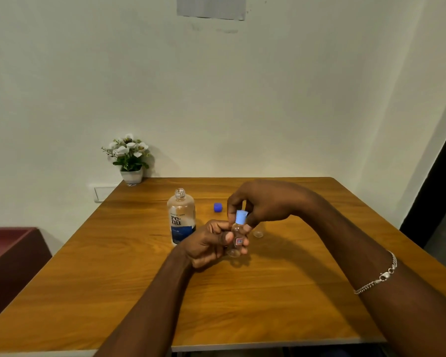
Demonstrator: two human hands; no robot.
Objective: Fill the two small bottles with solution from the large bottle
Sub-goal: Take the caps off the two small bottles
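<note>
The large clear bottle (181, 217) with a blue and white label stands uncapped on the wooden table (139, 292); its dark blue cap (217, 207) lies behind it to the right. My left hand (209, 243) grips a small clear bottle (238, 238) by its body, held just above the table. My right hand (263, 202) pinches that bottle's light blue cap (241, 217) from above. Part of a second small clear bottle (258, 232) shows on the table behind my right hand; most of it is hidden.
A small white pot of white flowers (129, 161) stands at the table's far left corner against the wall. A dark red cabinet (13, 264) sits left of the table. My right wrist wears a silver bracelet (379, 276).
</note>
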